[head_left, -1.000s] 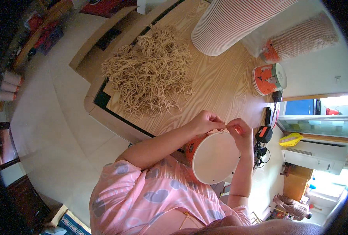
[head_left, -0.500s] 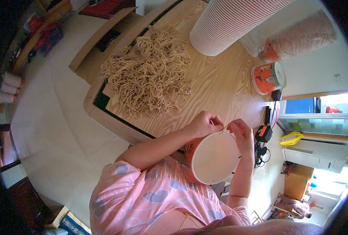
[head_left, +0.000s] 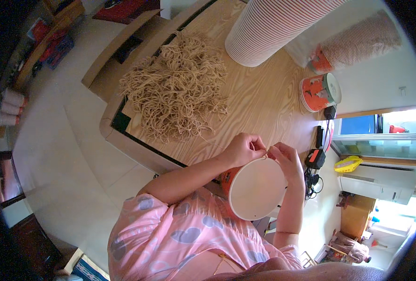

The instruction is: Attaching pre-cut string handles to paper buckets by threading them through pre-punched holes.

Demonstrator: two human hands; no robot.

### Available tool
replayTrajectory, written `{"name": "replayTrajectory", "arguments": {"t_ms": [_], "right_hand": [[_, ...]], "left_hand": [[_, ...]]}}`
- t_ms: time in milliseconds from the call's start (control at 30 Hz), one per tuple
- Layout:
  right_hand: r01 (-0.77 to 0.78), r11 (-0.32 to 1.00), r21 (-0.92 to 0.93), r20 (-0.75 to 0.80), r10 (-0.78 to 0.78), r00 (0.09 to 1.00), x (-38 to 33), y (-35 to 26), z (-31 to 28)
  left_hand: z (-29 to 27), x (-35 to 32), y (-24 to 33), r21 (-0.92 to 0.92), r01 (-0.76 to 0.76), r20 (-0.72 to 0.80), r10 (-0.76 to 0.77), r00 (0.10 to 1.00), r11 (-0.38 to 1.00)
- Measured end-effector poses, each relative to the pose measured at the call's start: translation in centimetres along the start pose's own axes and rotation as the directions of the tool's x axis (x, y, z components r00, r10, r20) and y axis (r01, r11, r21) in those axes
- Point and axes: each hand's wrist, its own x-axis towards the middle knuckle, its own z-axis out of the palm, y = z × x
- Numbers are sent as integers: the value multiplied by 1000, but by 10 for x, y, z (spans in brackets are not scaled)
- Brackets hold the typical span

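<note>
An orange paper bucket (head_left: pixel 257 191) with a white inside rests against my body at the table's edge, its mouth facing up toward me. At its far rim my left hand (head_left: pixel 245 148) pinches a thin tan cord (head_left: pixel 265 157). My right hand (head_left: pixel 286 159) meets it there, fingertips closed on the same cord, with the palm beside the bucket's right rim. The fingers cover most of the cord, so I cannot tell whether it is knotted. A dark small hole shows in the near rim wall. Beyond my left hand lies a tangled heap of tan cords (head_left: pixel 175 89).
Beyond the heap, a tall stack of white-rimmed buckets (head_left: pixel 273 33) stands on the wood-grain table (head_left: pixel 259 103). A bagged stack (head_left: pixel 357 44) and a short orange bucket stack (head_left: pixel 316 92) are at the far right. Black adapters and cables (head_left: pixel 315 159) lie along the right edge.
My right fingertips have curled in and moved slightly left, closer to my left fingertips at the rim. The bucket and the cord heap have stayed put.
</note>
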Motion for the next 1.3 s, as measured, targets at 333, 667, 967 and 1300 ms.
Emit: {"name": "replayTrajectory", "arguments": {"t_ms": [333,667,967,1300], "right_hand": [[58,996,68,-23,-57,998,-2,3,1],[146,989,13,-51,-145,988,-5,8,0],[174,975,-139,-1,-176,984,-2,5,-4],[152,987,-49,-12,-153,988,-2,5,-2]], "left_hand": [[-5,2,2,-98,110,33,-107,994,989],[-5,6,5,-107,152,99,-141,985,983],[-4,7,0,-200,174,107,-155,982,964],[-5,8,1,-210,181,114,-160,980,961]]}}
